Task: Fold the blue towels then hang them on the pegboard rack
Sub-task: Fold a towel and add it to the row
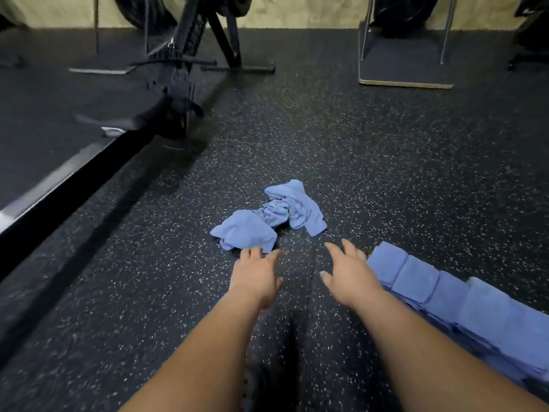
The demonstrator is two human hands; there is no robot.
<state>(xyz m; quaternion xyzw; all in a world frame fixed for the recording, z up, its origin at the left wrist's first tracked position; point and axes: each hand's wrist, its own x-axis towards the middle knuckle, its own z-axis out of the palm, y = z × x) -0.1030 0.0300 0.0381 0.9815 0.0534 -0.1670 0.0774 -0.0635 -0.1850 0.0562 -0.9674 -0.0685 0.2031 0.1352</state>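
While both forearms stretch forward over the dark speckled floor (416, 162), the left hand (257, 278) and the right hand (347, 275) are held palm-down with fingers straight and spread, gripping nothing. The crumpled blue towels (267, 218) lie in a loose heap on the floor just ahead of the hands — one bunched lump nearer and to the left, a twisted piece behind it and to the right, the two touching in the middle. The left hand's fingertips (246, 252) are at the near edge of the closer lump; whether they touch the cloth or hover just over it cannot be told. The right hand is apart from the heap, with bare floor between them. It sits just beside the far end of the folded blue towels (451, 295), a row of neat overlapping squares that runs along the floor from that hand to the lower right edge of the view. Farther off on the left stands a black exercise machine (178, 84), somewhat blurred, its long rail running toward the lower left — and at the upper right a metal-legged stand (404, 69) rests on a flat base near the pale wall (312, 13).
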